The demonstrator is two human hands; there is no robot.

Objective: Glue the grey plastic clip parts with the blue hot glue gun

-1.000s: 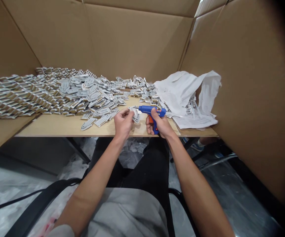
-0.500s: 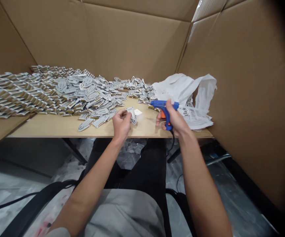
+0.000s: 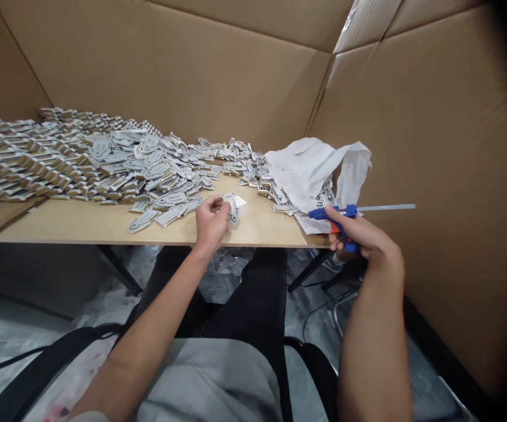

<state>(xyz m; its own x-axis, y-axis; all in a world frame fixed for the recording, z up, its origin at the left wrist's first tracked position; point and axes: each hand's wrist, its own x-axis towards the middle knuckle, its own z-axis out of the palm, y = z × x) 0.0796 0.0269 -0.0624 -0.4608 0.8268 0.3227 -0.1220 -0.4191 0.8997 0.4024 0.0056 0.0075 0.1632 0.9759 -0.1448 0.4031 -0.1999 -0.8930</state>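
Firstly, one flat light-grey piece with a rounded end (image 3: 234, 213) is pinched between the left hand's (image 3: 211, 224) thumb and fingers. One blue-and-orange plastic glue gun (image 3: 349, 240), translucent stick (image 3: 387, 207) jutting rearward, is gripped in the right hand (image 3: 361, 232). Beyond the left hand lies a heap of grey pieces (image 3: 156, 167); beyond the right, crumpled white sheeting (image 3: 301, 171).

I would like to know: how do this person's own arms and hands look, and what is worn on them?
The left hand and right hand are both bare, without gloves, and no watch or bracelet shows on either wrist. A grey sleeve edge shows high on the left arm; no sleeve shows on the right.
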